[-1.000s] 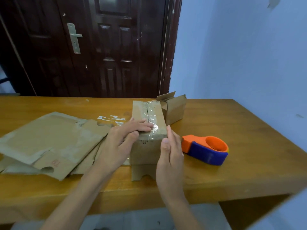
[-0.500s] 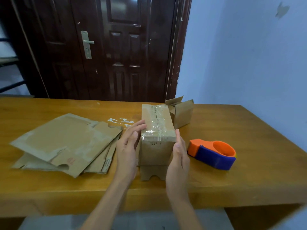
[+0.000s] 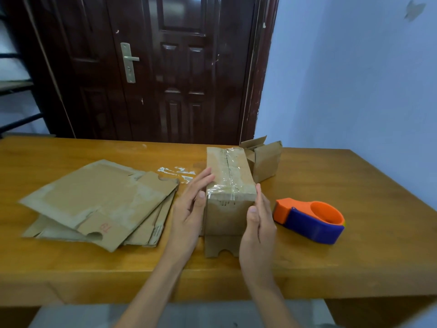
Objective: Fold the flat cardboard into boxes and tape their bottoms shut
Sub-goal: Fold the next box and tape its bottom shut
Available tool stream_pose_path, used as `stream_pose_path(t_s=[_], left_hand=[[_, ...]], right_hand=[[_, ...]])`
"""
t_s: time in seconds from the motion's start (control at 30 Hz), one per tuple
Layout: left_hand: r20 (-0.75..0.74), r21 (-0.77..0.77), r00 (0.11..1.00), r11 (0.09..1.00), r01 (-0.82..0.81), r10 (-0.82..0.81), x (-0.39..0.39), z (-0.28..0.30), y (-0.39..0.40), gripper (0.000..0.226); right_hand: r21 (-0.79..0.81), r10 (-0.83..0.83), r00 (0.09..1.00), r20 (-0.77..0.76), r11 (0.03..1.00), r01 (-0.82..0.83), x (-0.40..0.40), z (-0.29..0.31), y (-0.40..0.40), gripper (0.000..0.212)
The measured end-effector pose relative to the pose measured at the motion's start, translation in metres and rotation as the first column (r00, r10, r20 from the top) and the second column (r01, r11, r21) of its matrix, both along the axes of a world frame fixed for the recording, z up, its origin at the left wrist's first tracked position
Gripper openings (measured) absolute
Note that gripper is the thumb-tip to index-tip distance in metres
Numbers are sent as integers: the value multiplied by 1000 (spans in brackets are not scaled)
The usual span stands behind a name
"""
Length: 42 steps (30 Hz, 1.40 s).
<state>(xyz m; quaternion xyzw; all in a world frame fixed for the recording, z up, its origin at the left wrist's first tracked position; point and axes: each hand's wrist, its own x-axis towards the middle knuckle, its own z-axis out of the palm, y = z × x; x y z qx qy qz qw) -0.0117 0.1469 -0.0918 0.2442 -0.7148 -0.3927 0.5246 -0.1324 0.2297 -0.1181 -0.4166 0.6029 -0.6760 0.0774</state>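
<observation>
Here, at the wooden counter (image 3: 331,261), you flank the taped box (image 3: 230,185) with both hands: your left hand (image 3: 191,204) lies flat against its left wall, your right hand (image 3: 259,218) flat against its right wall, fingers straight on both, neither grip clenched round anything. The box stands bottom-up near the counter's front edge, clear tape running along its seam and down the near face, one loose flap resting on the counter below. To do this step well, press evenly along the tape ends so they bond to the cardboard, and keep both palms square so the walls do not bow. Compared with a second ago, your left hand has come off the box's top and dropped to its side. The tape dispenser (image 3: 312,221) sits just right of the box; a finished small box (image 3: 264,159) stands right behind it; the stack of flat cardboard (image 3: 94,202) lies to its left, awaiting folding. Bits of tape (image 3: 177,171) cling to the counter left of the box.
</observation>
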Motion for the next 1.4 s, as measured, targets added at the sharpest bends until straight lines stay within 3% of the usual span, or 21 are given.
stream_pose_path(t_s=[0.23,0.4,0.63,1.07,1.4], left_hand=[[-4,59,992,990,127,-127,13,4,-11,38],[203,6,963,983,182,-179,33,22,-31,30],[316,46,911,963,266,-267,46,48,-35,33],[415,52,860,951,304,-298,51,57,-45,45],[405,56,891,978,201,-207,44,61,-45,40]], right_hand=[[-27,86,994,-61,996,-88,-23,12,11,47],[85,145,962,-232,988,-129,-63,30,16,35],[202,317,856,-409,946,-253,-95,51,21,32],[216,375,847,-376,925,-313,-103,60,16,34],[262,396,853,-339,911,-319,-104,69,15,29]])
